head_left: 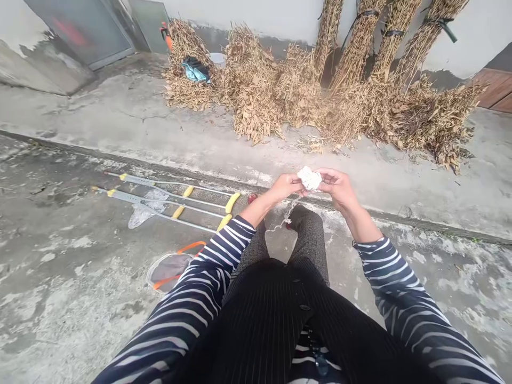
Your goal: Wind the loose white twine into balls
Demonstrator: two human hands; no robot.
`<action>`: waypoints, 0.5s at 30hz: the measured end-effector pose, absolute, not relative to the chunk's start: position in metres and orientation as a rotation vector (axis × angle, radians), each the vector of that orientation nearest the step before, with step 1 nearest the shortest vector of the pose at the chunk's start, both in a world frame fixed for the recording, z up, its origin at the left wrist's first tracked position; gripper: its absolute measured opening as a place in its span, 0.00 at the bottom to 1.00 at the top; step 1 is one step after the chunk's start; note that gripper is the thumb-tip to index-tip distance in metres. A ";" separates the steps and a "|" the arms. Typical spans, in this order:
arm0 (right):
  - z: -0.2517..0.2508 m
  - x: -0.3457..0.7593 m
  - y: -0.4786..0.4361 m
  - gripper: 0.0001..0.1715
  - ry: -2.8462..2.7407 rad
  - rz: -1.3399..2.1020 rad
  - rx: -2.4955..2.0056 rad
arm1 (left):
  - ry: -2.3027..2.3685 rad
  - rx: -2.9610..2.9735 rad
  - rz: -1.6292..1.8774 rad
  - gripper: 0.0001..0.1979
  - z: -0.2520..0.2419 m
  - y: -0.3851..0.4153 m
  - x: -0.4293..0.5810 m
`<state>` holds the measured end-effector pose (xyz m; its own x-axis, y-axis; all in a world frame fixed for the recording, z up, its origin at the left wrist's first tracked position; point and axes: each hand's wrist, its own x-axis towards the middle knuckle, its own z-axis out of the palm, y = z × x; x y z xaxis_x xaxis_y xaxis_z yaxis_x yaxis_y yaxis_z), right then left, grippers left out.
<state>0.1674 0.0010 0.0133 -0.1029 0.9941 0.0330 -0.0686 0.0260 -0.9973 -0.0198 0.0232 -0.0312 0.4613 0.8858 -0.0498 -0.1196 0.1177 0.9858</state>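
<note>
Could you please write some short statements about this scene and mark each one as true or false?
The left hand and right hand both hold a crumpled white bundle. True.
The crutches stand upright. False: they lie on the concrete ground.
A blue cloth lies on the bundled dried stalks. True.
The sleeves are plain black. False: they are dark with white stripes.

light: soft, diffuse daylight | shadows: faint, beneath the dried bean bundles point(252, 90) | edges: wide-angle bowing below them | white crumpled wad point(309, 178): washed out, perhaps slightly blurred
</note>
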 end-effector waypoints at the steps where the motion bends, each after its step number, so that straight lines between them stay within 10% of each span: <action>1: 0.015 0.168 0.001 0.26 -1.225 1.316 -1.091 | 0.821 1.282 0.842 0.15 -0.032 0.024 -0.020; 15: 0.075 0.211 0.020 0.23 -1.153 1.160 -0.899 | 1.021 1.246 0.651 0.13 -0.109 0.027 -0.054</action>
